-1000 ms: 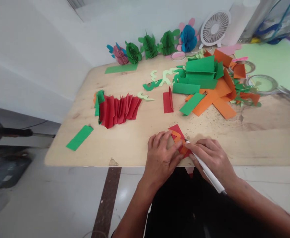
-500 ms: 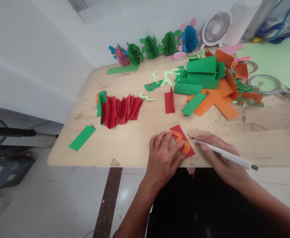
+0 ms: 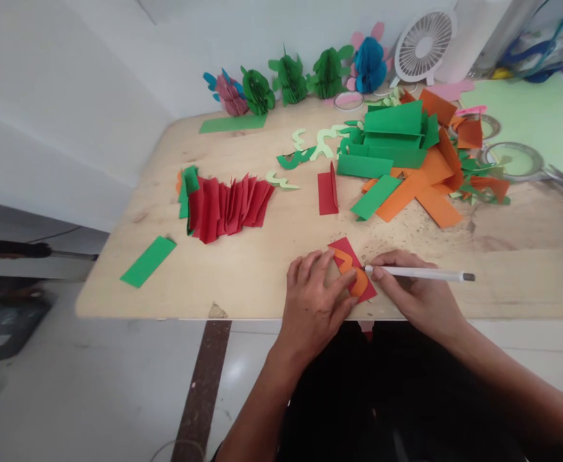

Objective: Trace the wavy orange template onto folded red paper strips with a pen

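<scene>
Near the table's front edge lies a red paper piece (image 3: 342,245) with a curvy orange paper cutout (image 3: 360,283) on top. My left hand (image 3: 313,292) presses both down, its fingers spread and partly hiding the cutout. In my right hand (image 3: 413,292) is a slim white pen (image 3: 423,274), pinched between thumb and fingers and tilted to the right. The pen's dark tip touches or nearly touches the red paper beside the cutout's right edge. A folded red paper (image 3: 328,191) lies beyond my hands.
A row of pleated red papers (image 3: 228,206) stands at left, near a green strip (image 3: 147,261). Green folded papers (image 3: 390,147) and orange strips (image 3: 438,205) are heaped at right, by scissors (image 3: 517,157). Paper figures (image 3: 291,78) and a small fan (image 3: 426,46) line the wall.
My right hand has shifted left, bringing the pen tip from beside the red paper to the cutout's edge. The pen now lies flatter. My left hand keeps its place on the paper.
</scene>
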The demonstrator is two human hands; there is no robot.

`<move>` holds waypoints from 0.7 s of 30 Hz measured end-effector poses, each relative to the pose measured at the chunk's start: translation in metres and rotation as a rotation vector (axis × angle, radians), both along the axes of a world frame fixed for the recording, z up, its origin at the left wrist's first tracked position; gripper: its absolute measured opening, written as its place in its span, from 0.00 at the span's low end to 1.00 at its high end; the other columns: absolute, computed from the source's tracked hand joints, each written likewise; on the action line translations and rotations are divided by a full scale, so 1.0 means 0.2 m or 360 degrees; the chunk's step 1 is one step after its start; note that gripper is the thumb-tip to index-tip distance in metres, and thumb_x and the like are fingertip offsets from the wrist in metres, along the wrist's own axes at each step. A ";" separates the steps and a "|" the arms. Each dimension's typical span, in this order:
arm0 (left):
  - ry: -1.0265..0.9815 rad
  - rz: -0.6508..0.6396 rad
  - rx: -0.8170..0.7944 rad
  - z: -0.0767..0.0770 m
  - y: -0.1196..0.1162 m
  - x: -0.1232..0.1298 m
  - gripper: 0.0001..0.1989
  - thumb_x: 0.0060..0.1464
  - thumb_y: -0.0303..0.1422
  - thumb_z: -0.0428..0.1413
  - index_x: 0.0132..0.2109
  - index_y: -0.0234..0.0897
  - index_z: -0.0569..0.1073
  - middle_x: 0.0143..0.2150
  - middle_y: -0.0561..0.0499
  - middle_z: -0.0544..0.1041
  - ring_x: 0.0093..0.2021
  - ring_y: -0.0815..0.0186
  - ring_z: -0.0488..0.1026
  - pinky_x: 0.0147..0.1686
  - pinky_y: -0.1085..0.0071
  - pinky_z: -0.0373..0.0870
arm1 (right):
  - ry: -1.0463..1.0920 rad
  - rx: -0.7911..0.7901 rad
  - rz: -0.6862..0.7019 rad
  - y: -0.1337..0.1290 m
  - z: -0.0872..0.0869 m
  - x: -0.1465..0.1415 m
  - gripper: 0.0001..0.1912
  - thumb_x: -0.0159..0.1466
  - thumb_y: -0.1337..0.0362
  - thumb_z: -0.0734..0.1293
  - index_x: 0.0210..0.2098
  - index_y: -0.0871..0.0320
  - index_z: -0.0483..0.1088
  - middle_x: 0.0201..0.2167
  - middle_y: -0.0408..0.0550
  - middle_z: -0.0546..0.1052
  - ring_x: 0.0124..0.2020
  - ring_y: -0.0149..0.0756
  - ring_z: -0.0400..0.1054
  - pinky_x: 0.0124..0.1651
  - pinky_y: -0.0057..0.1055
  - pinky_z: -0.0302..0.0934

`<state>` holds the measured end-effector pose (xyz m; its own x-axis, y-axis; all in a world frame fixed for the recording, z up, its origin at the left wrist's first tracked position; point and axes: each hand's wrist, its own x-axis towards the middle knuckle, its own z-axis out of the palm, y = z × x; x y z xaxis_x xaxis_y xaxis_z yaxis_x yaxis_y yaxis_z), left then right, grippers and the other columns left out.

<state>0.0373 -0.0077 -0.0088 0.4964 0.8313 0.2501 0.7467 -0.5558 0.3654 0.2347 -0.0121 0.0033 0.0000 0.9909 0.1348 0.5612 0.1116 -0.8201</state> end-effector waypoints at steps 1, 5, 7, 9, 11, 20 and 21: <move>-0.0005 0.0000 -0.0001 0.00 0.00 0.00 0.16 0.63 0.41 0.52 0.54 0.44 0.74 0.61 0.40 0.66 0.61 0.48 0.60 0.58 0.46 0.58 | 0.0005 -0.0006 -0.0003 0.00 0.00 0.00 0.05 0.63 0.60 0.66 0.35 0.53 0.73 0.33 0.44 0.80 0.36 0.37 0.74 0.37 0.33 0.65; -0.0028 -0.0013 0.0006 -0.01 0.00 0.00 0.16 0.63 0.40 0.52 0.53 0.43 0.74 0.61 0.39 0.66 0.61 0.47 0.60 0.58 0.45 0.57 | 0.0043 -0.0013 -0.0036 -0.01 0.00 0.00 0.05 0.63 0.60 0.66 0.35 0.53 0.73 0.31 0.44 0.79 0.33 0.36 0.73 0.34 0.32 0.65; -0.0038 -0.0016 0.0000 -0.01 0.00 0.00 0.16 0.63 0.40 0.52 0.54 0.42 0.74 0.61 0.39 0.66 0.62 0.47 0.60 0.58 0.45 0.57 | 0.0042 0.0005 -0.0052 -0.01 0.01 0.01 0.05 0.63 0.60 0.66 0.34 0.53 0.73 0.30 0.44 0.79 0.31 0.35 0.73 0.33 0.32 0.64; -0.0050 -0.0010 -0.0010 -0.01 0.00 0.00 0.15 0.63 0.40 0.52 0.53 0.42 0.75 0.61 0.39 0.66 0.62 0.47 0.60 0.58 0.45 0.57 | 0.0013 0.0036 -0.0062 -0.01 0.01 0.01 0.05 0.63 0.60 0.66 0.33 0.54 0.73 0.29 0.44 0.78 0.30 0.34 0.73 0.32 0.31 0.64; -0.0058 -0.0003 -0.0017 -0.01 0.00 0.00 0.15 0.63 0.40 0.52 0.53 0.43 0.75 0.61 0.39 0.66 0.62 0.47 0.60 0.59 0.45 0.57 | -0.0005 0.0045 -0.0056 -0.01 0.00 0.02 0.06 0.63 0.60 0.65 0.33 0.54 0.72 0.29 0.44 0.78 0.30 0.34 0.72 0.32 0.31 0.64; -0.0054 -0.0005 -0.0005 -0.01 0.00 0.00 0.15 0.63 0.40 0.52 0.53 0.43 0.75 0.60 0.39 0.67 0.62 0.47 0.60 0.59 0.44 0.57 | 0.0026 -0.0007 -0.0049 -0.02 -0.01 0.01 0.06 0.63 0.59 0.66 0.34 0.54 0.72 0.31 0.45 0.78 0.31 0.35 0.72 0.32 0.31 0.63; -0.0051 -0.0006 -0.0004 -0.01 0.00 0.00 0.15 0.63 0.40 0.52 0.53 0.43 0.75 0.60 0.39 0.67 0.62 0.47 0.60 0.59 0.44 0.57 | 0.0024 -0.0006 -0.0048 -0.02 -0.01 0.01 0.06 0.63 0.59 0.66 0.34 0.54 0.72 0.31 0.45 0.78 0.31 0.35 0.72 0.32 0.32 0.64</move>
